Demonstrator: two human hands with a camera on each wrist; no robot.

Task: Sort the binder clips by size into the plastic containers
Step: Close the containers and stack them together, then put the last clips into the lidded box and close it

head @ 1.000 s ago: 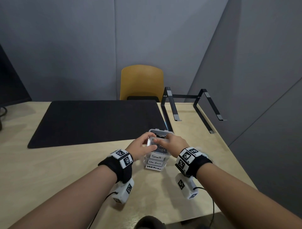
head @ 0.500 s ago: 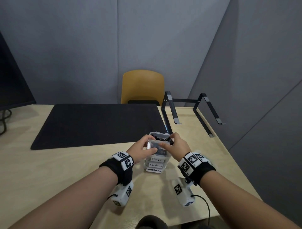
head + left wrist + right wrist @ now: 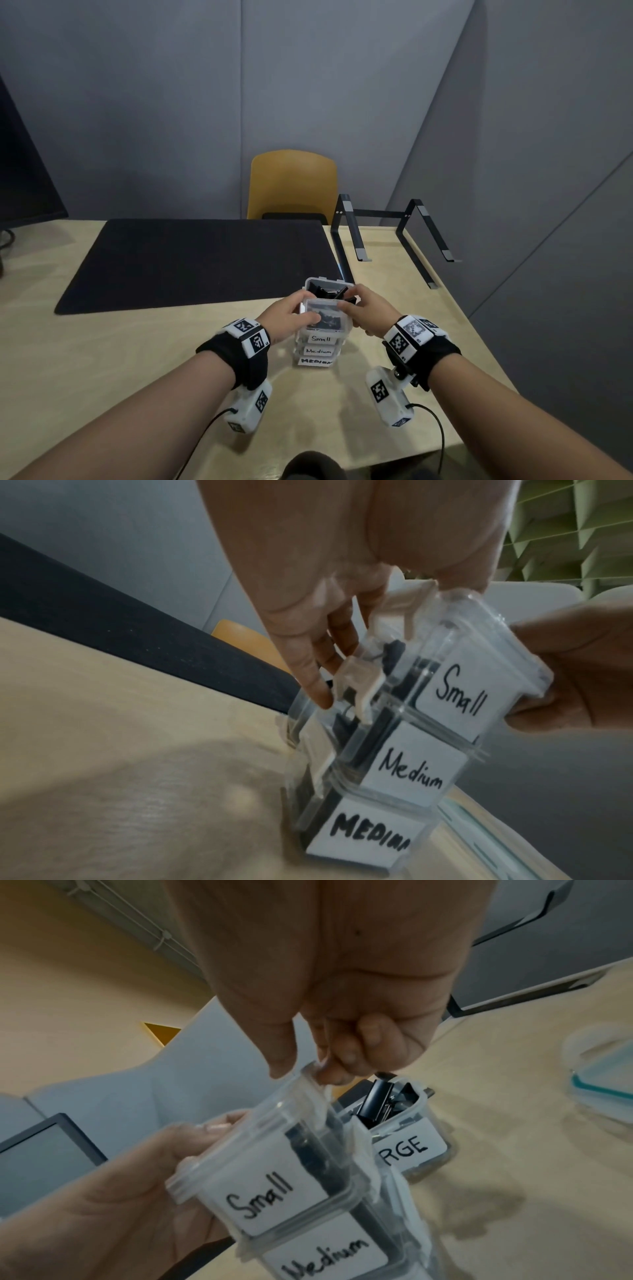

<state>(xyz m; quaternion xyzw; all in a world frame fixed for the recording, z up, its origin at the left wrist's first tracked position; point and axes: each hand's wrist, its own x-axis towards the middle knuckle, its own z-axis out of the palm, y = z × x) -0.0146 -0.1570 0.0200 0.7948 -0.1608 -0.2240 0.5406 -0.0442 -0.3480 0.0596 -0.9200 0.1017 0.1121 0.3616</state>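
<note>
Three clear plastic containers stand stacked on the table: Small (image 3: 323, 317) on top, then Medium (image 3: 411, 775), then a second MEDIUM (image 3: 369, 834). Dark binder clips show through their walls. My left hand (image 3: 291, 315) grips the left side of the Small container (image 3: 462, 693), thumb on its lid. My right hand (image 3: 366, 310) pinches its far right corner (image 3: 308, 1085) between thumb and curled fingers. Just behind the stack stands an open container labelled LARGE (image 3: 407, 1139), holding black binder clips (image 3: 325, 291).
A black mat (image 3: 198, 260) covers the table's far left half. A black metal stand (image 3: 394, 233) sits at the far right and a yellow chair (image 3: 291, 185) behind the table. A clear lid with a teal seal (image 3: 603, 1074) lies right of the containers.
My right hand has slid from the top of the Small container to its far right corner. The left hand keeps its grip. The stack has stayed in place.
</note>
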